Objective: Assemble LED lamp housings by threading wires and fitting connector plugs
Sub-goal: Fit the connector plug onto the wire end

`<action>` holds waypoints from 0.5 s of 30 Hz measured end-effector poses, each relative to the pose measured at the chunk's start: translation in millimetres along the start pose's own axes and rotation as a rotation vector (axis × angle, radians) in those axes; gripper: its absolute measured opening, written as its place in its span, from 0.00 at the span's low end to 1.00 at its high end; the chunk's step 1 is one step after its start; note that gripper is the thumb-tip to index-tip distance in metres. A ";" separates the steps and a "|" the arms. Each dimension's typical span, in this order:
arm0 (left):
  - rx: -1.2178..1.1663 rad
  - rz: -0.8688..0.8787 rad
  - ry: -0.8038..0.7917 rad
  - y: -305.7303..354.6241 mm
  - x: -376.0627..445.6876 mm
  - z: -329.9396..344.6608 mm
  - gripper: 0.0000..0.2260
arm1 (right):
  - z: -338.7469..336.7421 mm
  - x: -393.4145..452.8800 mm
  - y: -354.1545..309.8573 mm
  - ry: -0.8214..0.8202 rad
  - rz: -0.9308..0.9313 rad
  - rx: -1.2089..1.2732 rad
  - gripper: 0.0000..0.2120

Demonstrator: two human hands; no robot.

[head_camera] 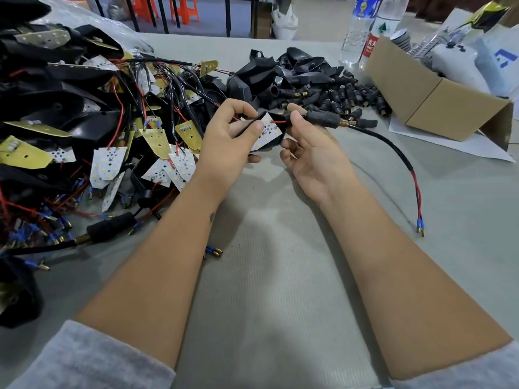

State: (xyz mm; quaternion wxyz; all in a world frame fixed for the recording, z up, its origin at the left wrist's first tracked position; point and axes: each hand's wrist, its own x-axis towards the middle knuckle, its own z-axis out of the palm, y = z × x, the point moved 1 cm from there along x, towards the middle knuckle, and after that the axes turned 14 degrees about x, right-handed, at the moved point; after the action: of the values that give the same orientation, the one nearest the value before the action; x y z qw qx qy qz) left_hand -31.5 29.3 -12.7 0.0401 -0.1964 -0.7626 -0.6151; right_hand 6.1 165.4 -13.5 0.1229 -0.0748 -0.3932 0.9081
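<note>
Housing (276,138) mostly hidden, both hands gripping

An assembly workshop: heaps of LED boards (108,164) and black connector plugs (348,98) cover the worktable (280,276)

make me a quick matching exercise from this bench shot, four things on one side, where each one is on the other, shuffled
Things:
1. LED board
2. cardboard box
3. water bottles
4. cable's blue-tipped ends

Places:
A. lying on the table, far right of the right forearm
B. held between left hand and right hand
C. standing at the table's far edge
D. on its side at the right, behind the loose black plugs

Pairs: 1-B, 2-D, 3-C, 4-A
</note>
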 end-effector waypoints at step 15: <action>0.650 0.206 0.305 4.0 -4.0 -5.8 0.08 | 4.1 -0.6 1.0 0.058 -0.099 0.004 0.03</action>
State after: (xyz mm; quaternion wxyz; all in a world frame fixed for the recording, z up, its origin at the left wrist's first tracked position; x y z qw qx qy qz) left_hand -27.4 23.5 -8.9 0.2752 -0.1551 -0.8796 -0.3557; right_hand 5.5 161.7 -11.4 0.1793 -0.0814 -0.3910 0.8991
